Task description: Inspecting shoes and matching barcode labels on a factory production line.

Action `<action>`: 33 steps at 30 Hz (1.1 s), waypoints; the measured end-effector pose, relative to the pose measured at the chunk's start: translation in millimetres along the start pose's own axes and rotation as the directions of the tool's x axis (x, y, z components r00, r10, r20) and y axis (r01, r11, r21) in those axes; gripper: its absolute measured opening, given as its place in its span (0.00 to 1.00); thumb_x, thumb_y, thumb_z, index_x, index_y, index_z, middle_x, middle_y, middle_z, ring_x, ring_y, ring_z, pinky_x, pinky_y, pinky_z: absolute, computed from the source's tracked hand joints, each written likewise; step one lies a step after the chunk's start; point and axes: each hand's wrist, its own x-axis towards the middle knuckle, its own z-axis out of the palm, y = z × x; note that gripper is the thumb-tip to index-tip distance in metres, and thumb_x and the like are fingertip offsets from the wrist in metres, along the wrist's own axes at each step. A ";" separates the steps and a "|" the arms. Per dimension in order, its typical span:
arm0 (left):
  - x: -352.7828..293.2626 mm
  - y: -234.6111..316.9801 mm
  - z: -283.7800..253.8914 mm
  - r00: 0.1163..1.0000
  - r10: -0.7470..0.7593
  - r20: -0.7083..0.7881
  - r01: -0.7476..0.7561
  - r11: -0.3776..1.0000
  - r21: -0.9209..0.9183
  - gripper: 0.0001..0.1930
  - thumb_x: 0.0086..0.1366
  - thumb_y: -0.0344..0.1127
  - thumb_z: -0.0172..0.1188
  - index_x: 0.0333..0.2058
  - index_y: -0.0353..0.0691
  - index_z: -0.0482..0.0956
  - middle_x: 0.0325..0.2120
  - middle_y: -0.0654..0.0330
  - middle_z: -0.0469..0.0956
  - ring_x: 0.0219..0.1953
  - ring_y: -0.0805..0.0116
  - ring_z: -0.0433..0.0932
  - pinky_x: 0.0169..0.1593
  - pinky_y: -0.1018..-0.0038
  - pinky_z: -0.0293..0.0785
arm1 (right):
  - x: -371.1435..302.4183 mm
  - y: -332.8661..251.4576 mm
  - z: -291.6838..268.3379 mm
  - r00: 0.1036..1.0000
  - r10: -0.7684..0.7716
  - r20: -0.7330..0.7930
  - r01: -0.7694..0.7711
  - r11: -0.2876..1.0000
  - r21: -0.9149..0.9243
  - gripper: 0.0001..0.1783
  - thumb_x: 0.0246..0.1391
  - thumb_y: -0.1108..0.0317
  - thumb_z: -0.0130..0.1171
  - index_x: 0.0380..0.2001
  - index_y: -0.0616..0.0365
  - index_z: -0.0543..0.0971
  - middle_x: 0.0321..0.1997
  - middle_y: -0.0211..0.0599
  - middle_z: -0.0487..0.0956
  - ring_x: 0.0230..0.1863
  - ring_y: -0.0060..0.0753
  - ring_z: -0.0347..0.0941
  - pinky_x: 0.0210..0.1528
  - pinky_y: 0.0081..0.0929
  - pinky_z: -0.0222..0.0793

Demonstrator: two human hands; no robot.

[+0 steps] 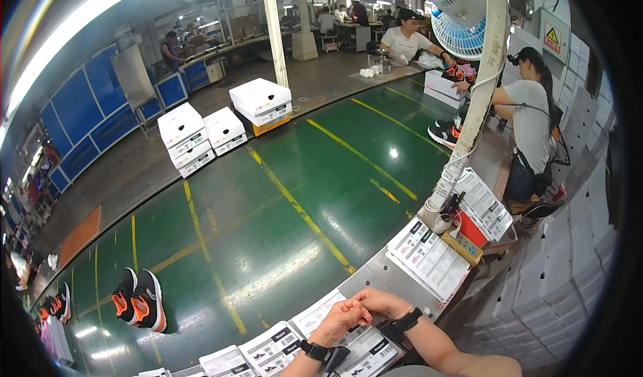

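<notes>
My left hand [344, 318] and my right hand [382, 303] meet in front of me, fingers curled in and touching each other. Both are closed; whatever may be between the fingers is hidden or too small to make out. Below them lies a stack of printed label sheets [365, 353] with shoe pictures, at the near edge of the green conveyor belt [268, 243]. Another stack of label sheets [271, 347] sits to the left of my left wrist. Off to the left, a pair of black sneakers [144, 300] with orange lining rests on the belt.
White shoe boxes [184, 136] stand along the belt's far edge. A metal post [462, 149] with a fan [459, 25], power strip [462, 244] and sheet stack [429, 260] is on the right. Two co-workers [529, 109] handle shoes and boxes beyond. Stacked cartons [549, 263] fill the right side.
</notes>
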 end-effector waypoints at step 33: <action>1.5 -1.9 1.7 1.000 0.006 -0.010 -0.006 0.998 0.058 0.07 0.63 0.34 0.57 0.31 0.37 0.73 0.30 0.53 0.78 0.33 0.64 0.79 0.36 0.78 0.75 | -2.5 -1.9 -1.3 0.999 -0.018 0.029 0.019 0.999 -0.042 0.08 0.56 0.71 0.50 0.33 0.63 0.77 0.19 0.35 0.76 0.17 0.24 0.74 0.17 0.18 0.69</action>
